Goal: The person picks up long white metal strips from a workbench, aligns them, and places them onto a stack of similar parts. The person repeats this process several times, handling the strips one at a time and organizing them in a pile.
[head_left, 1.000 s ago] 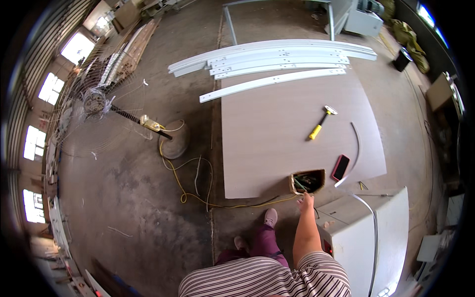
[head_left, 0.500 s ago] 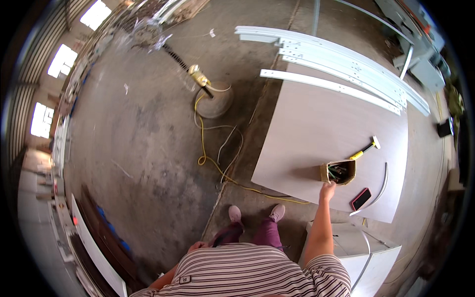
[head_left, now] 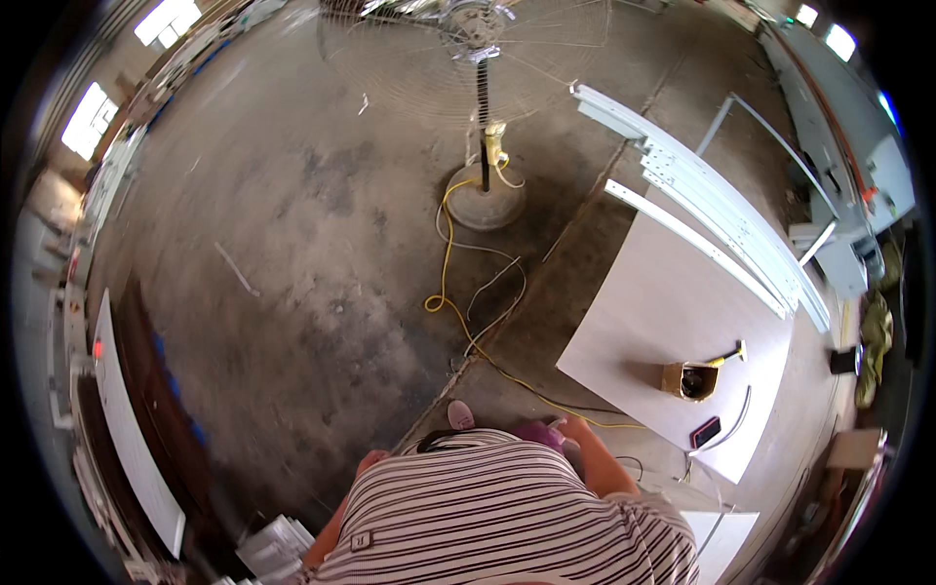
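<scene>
My right hand [head_left: 573, 429] is in front of my right thigh, beside the purple trousers, apart from the sheet. Its fingers look curled; what they hold, if anything, is too small to make out. Low at my left hip is my left hand [head_left: 371, 459], partly covered by the striped shirt, its fingers not clear. To my right, an open cardboard box [head_left: 675, 379] with small dark items inside stands on a large pale sheet [head_left: 634, 322]. A hammer [head_left: 727, 357] with a yellow and black handle lies behind it. Nearer me are a phone [head_left: 705, 432] in a red case and a curved white strip [head_left: 738, 421].
Long white metal profiles [head_left: 721, 210] lie across the sheet's far end. A pedestal fan [head_left: 485, 200] stands ahead on the concrete floor, with a yellow cable [head_left: 447, 263] looping toward the sheet. Dark and white boards [head_left: 127, 419] lean at left. A white cabinet-like box [head_left: 717, 536] is at my right.
My right hand has left the cardboard box and come back to my thigh. The view has turned left, so the sheet sits further right and the fan nearer the middle.
</scene>
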A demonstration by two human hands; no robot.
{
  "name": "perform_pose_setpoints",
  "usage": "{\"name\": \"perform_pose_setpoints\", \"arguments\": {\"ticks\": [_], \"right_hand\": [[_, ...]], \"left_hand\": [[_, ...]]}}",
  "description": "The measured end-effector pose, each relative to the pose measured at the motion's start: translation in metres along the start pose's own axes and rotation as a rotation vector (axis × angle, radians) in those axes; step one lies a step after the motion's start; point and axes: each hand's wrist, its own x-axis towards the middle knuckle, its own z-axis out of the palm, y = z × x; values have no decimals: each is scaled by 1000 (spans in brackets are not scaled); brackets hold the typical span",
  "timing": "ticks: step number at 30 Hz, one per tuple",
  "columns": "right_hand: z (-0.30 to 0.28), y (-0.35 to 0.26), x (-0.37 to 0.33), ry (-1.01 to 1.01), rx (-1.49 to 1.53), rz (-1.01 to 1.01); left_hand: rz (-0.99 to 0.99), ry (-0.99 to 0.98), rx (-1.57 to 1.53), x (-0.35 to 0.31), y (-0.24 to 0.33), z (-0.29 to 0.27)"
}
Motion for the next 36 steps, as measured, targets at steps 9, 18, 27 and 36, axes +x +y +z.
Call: {"name": "perform_pose_setpoints", "arguments": {"ticks": [9,18,27,36], "right_hand": [[-125,-216,73,190,-1,-205],[-146,-337,102,-32,-122,-413],[-159,-347,168,-28,-70,-201],[-127,-254,113,425,150,146]], "left_hand": [[86,-66,-127,72,19,-80],[197,-41,-119,151,120,-139],[34,-137,301,257,167,-188],[142,-448,639,394,273,-201]]}}
